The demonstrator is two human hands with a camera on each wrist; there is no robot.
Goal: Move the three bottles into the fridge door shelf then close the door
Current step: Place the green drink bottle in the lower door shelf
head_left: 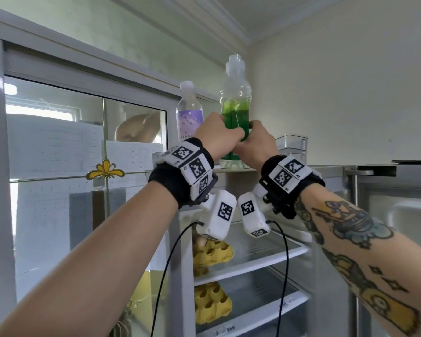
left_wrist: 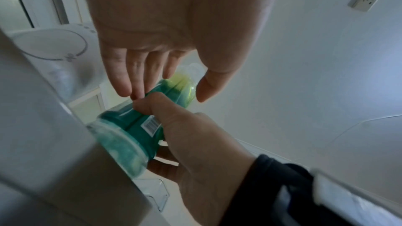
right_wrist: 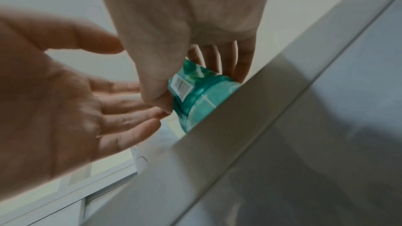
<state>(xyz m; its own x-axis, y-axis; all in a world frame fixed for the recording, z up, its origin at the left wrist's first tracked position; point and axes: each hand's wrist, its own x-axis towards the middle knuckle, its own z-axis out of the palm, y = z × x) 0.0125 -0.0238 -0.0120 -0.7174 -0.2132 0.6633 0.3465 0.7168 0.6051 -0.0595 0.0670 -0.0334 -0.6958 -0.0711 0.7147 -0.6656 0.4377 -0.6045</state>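
A clear bottle of green liquid (head_left: 235,110) stands at the front edge of the fridge top (head_left: 238,169). My right hand (head_left: 255,142) grips its lower body, with the thumb (right_wrist: 156,95) beside the barcode label and the fingers round the far side. My left hand (head_left: 219,135) is at the bottle's left side; the wrist views show its fingers (left_wrist: 121,78) straight and spread, close to the bottle (left_wrist: 135,123). A second clear bottle with a purple label (head_left: 188,113) stands just behind and to the left. No third bottle is in view.
Stacked clear plastic boxes (head_left: 292,142) sit on the fridge top to the right of the bottle. Below, the fridge stands open, with glass shelves (head_left: 253,254) and yellow egg cartons (head_left: 212,251). Its door (head_left: 387,215) hangs open at right. A glass sliding door (head_left: 83,154) is at left.
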